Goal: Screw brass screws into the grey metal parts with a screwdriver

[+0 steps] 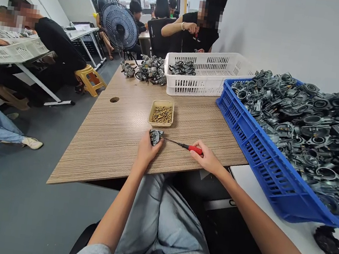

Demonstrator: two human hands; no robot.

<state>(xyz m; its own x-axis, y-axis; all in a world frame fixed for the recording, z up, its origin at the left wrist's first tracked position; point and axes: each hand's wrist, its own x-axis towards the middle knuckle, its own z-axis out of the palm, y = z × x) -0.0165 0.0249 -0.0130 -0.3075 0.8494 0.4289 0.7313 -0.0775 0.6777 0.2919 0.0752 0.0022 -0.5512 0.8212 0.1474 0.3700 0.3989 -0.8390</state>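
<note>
My left hand (147, 148) is closed around a small grey metal carburetor part (156, 136) resting on the wooden table (115, 136). In my right hand (207, 158) I grip a red-handled screwdriver (185, 146), whose thin shaft points left with its tip at the part. Just beyond the part stands a small tan tray of brass screws (162, 114).
A blue crate (256, 155) heaped with grey metal parts fills the right side. Behind the tray sits a white basket (208, 71) holding a few parts, with a loose pile of parts (147, 70) to its left. A standing fan (119, 25) and several seated people are farther back.
</note>
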